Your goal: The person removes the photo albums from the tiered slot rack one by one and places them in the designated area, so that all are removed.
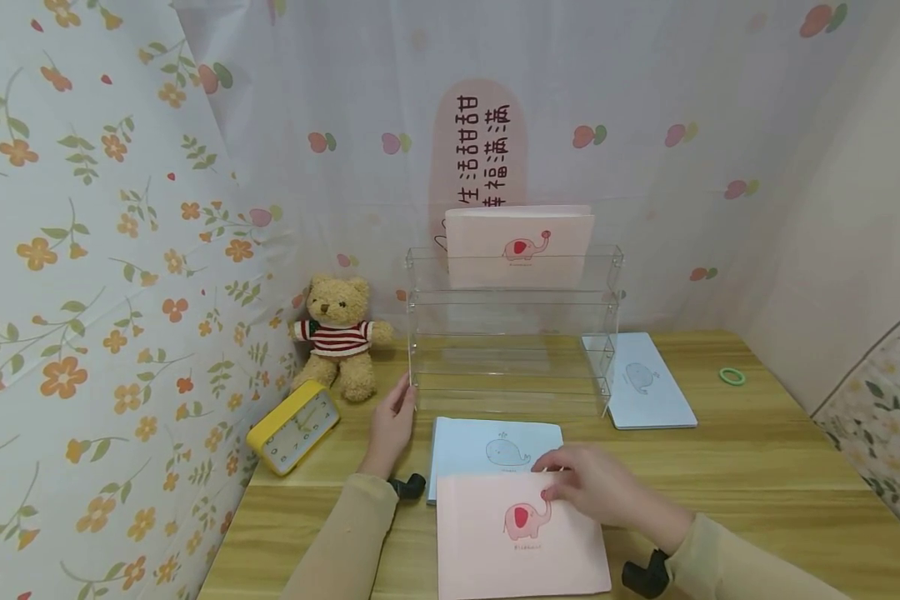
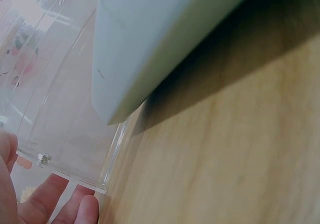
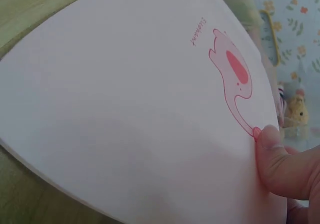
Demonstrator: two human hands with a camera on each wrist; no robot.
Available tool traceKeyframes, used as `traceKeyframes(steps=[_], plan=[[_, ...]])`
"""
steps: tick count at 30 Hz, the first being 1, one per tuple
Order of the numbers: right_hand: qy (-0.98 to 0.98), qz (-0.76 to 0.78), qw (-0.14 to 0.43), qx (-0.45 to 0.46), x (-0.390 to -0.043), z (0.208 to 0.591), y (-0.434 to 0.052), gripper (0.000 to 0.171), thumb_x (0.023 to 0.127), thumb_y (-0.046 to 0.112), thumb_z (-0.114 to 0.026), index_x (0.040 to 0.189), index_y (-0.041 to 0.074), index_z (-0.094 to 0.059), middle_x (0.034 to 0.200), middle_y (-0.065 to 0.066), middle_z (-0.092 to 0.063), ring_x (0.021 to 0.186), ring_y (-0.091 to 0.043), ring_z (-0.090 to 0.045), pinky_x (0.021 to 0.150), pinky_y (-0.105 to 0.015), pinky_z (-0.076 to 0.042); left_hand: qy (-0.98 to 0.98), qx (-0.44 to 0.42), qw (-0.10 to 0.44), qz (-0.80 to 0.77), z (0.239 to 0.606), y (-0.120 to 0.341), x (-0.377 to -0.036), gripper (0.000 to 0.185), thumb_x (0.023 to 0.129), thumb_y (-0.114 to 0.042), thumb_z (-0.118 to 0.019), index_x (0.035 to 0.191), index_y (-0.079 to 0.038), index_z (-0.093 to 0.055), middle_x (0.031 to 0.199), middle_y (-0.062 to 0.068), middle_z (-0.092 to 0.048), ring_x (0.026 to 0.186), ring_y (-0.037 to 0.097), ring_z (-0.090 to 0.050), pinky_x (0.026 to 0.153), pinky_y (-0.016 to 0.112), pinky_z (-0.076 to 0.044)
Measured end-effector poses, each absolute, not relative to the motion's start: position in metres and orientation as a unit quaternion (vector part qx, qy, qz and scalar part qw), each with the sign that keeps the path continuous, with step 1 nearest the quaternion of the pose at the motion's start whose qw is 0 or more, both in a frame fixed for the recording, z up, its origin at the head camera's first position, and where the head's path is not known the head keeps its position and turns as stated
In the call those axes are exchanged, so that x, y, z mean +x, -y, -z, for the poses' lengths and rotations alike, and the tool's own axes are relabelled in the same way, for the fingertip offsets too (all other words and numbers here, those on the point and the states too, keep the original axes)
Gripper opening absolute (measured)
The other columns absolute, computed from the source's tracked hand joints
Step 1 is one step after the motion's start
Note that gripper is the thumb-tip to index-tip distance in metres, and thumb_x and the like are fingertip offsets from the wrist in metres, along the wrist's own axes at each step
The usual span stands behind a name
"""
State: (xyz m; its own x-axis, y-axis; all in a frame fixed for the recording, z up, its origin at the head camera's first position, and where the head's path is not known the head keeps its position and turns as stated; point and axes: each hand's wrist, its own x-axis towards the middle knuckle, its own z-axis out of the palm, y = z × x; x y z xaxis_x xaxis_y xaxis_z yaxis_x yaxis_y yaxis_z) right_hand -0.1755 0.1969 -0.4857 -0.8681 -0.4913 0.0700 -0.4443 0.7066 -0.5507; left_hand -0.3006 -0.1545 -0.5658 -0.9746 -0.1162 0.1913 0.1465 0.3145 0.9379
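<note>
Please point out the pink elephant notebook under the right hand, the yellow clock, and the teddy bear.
pink elephant notebook (image 1: 521,537), head view, cover centre
yellow clock (image 1: 293,426), head view, dial face
teddy bear (image 1: 337,335), head view, striped shirt

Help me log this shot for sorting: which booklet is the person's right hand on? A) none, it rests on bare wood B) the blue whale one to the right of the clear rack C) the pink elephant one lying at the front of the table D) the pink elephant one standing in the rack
C: the right hand pinches the top edge of the pink elephant booklet lying at the front of the table, thumb on its cover in the right wrist view.
</note>
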Motion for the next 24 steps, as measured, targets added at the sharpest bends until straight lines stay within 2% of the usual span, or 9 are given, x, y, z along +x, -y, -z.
traceKeyframes(steps=[11,24], plan=[[-0.925,0.269,0.072,-0.257,-0.171,0.496,-0.194,0.024,0.092,0.030,-0.090,0.115,0.026,-0.082,0.112,0.009,-0.081,0.101,-0.010,-0.071,0.091,-0.039,-0.065,0.803,-0.013,0.114,0.584,0.568,0.155,-0.303,0.047,0.115,-0.035,-0.060,0.161,-0.022,-0.059,0.158,0.012,-0.066,0.141,0.033,-0.067,0.115,0.055,-0.057],[-0.924,0.267,0.116,-0.248,-0.167,0.500,-0.192,0.028,0.091,0.034,-0.091,0.117,0.027,-0.083,0.111,0.011,-0.079,0.096,-0.006,-0.065,0.087,-0.032,-0.064,0.799,-0.007,0.111,0.591,0.569,0.154,-0.304,0.047,0.115,-0.033,-0.061,0.161,-0.022,-0.059,0.159,0.012,-0.064,0.144,0.033,-0.065,0.118,0.054,-0.056]])
